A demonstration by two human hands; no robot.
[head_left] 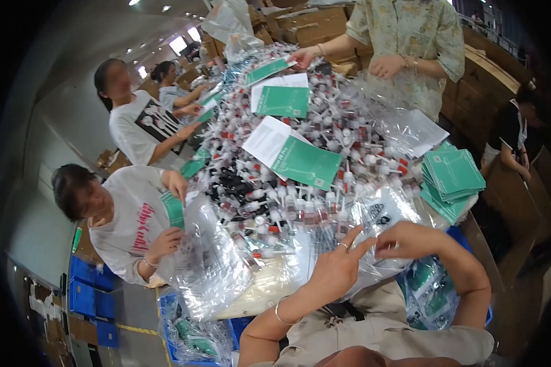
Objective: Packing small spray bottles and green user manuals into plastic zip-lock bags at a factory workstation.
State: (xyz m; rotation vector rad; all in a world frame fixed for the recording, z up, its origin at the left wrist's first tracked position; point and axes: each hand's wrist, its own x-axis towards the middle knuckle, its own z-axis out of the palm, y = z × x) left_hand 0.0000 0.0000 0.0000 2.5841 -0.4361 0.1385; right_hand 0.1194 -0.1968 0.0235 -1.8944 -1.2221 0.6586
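Observation:
My left hand (337, 269) is over the table's near edge, two fingers stretched out and apart, with a ring and a bracelet showing; nothing is visible in it. Close to those fingertips, my right hand (410, 240) has its fingers curled in a pinch; whatever they hold, if anything, is hidden. Under both hands lie clear plastic bags (393, 211) with dark print. Just beyond rises a big heap of small clear bottles (309, 211) with white pointed caps and red parts. Green-and-white folded leaflets (306, 160) lie on the heap.
At right is a stack of green leaflets (454, 174). Blue crates (456, 238) holding bagged goods flank my lap. A co-worker at left holds a green leaflet (173, 209) beside a clear bag. Another person's hand (305, 57) holds a leaflet across the heap. Cardboard boxes (312, 27) stand behind.

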